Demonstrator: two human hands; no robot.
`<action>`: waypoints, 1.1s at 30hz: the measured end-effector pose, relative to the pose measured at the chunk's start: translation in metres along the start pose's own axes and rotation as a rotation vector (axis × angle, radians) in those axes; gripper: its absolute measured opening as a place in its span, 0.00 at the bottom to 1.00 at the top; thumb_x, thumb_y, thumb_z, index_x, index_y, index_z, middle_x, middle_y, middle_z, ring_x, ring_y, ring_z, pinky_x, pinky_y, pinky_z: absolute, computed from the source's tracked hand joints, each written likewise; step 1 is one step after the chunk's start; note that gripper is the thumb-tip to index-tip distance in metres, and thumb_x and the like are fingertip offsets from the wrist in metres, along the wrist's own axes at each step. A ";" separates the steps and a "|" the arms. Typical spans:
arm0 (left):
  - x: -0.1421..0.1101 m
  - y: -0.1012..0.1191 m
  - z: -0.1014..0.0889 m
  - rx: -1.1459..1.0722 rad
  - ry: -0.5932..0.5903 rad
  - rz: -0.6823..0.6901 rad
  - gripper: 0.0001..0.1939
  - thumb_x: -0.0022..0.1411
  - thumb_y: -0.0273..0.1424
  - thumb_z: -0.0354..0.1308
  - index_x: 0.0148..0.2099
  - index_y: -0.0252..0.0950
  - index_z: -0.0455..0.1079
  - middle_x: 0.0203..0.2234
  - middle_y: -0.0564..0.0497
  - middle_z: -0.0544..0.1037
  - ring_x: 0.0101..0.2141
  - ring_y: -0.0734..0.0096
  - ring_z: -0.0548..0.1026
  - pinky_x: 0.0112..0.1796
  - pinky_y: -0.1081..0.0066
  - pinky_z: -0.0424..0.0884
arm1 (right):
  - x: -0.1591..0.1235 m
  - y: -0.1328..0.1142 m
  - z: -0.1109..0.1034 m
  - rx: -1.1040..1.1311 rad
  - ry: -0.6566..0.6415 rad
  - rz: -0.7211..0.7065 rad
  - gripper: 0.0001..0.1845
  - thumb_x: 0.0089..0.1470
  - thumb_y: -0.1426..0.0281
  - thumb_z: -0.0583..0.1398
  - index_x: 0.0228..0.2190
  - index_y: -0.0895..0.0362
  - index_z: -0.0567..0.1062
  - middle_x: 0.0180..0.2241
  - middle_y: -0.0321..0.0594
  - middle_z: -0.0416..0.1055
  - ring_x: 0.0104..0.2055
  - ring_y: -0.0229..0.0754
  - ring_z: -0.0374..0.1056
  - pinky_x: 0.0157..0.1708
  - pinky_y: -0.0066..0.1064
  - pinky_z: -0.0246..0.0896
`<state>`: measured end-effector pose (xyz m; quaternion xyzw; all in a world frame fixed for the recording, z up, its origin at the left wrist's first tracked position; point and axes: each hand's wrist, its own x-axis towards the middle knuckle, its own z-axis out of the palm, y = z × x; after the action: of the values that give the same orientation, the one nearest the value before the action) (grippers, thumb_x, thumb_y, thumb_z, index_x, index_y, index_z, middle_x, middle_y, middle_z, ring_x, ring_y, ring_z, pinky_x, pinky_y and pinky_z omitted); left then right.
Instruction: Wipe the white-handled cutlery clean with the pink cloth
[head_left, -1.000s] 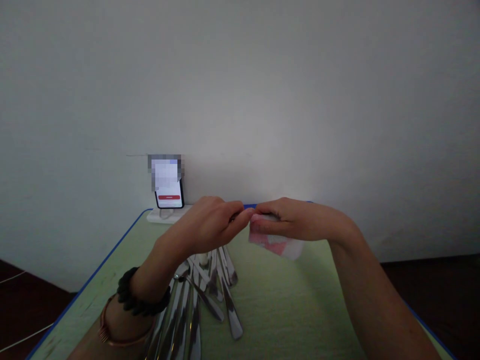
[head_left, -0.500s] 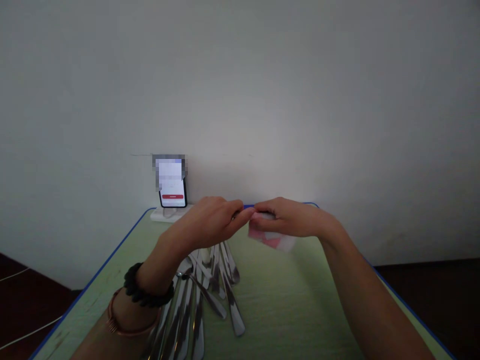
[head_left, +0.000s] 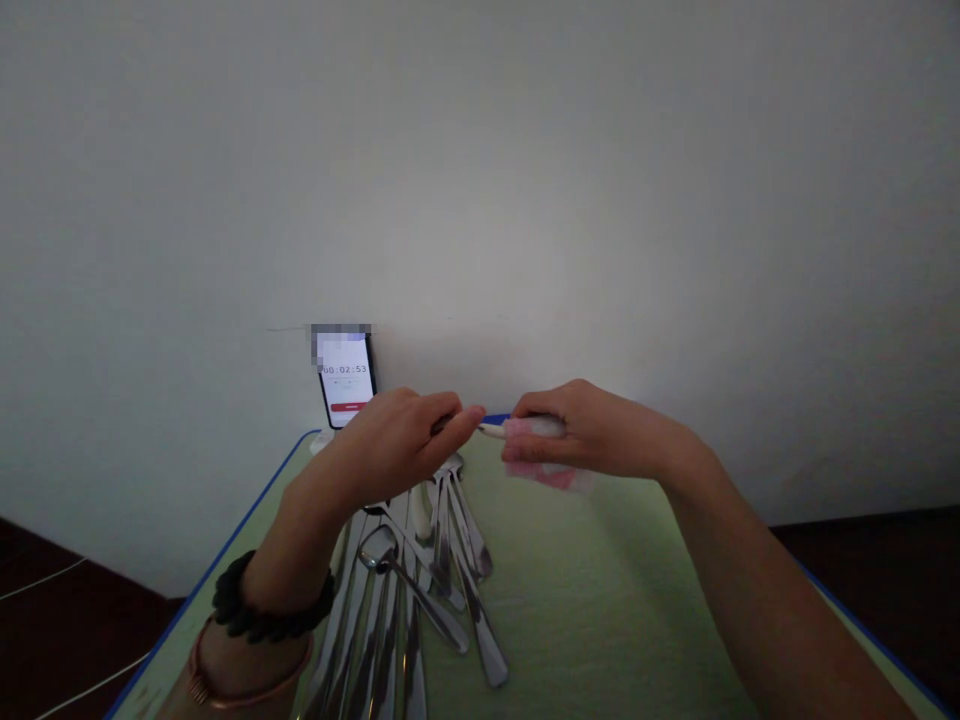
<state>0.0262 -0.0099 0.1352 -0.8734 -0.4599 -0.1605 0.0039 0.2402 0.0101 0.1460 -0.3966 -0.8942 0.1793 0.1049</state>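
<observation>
My left hand is closed in a pinch on one end of a thin metal utensil, held above the table. My right hand is closed on a white and pink cloth wrapped round the utensil's other end. The two hands sit almost fingertip to fingertip. Below the left hand a pile of several steel spoons lies fanned out on the pale green table.
A phone showing a timer stands propped against the white wall at the table's far left corner. The table has a blue rim. Dark floor lies to both sides, with a white cable at the left.
The hands have drawn slightly apart, showing a short stretch of the utensil between them. The view has tilted down a little, showing more of the spoons.
</observation>
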 end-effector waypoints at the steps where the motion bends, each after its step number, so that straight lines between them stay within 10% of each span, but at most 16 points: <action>1: -0.001 0.002 0.000 0.026 0.021 -0.016 0.23 0.66 0.42 0.37 0.25 0.35 0.60 0.13 0.58 0.57 0.16 0.78 0.57 0.22 0.72 0.48 | 0.000 -0.002 0.000 -0.033 0.014 -0.004 0.27 0.50 0.48 0.52 0.30 0.59 0.74 0.22 0.37 0.67 0.22 0.33 0.54 0.23 0.26 0.43; 18: 0.002 0.005 0.005 -0.020 -0.173 0.024 0.26 0.66 0.44 0.35 0.30 0.35 0.66 0.18 0.54 0.67 0.20 0.74 0.64 0.24 0.72 0.49 | 0.007 -0.008 0.006 0.036 -0.113 -0.130 0.27 0.54 0.50 0.49 0.31 0.60 0.74 0.24 0.36 0.68 0.24 0.33 0.57 0.25 0.26 0.47; 33: 0.002 0.003 0.004 0.135 -0.036 0.021 0.26 0.67 0.43 0.33 0.31 0.35 0.65 0.19 0.54 0.68 0.22 0.72 0.66 0.24 0.71 0.52 | -0.002 -0.010 0.005 -0.085 0.037 -0.043 0.25 0.55 0.51 0.48 0.36 0.57 0.73 0.33 0.43 0.72 0.31 0.39 0.64 0.31 0.27 0.52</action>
<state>0.0306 -0.0096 0.1326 -0.8787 -0.4603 -0.1132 0.0563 0.2335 0.0016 0.1455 -0.3845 -0.9072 0.1316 0.1086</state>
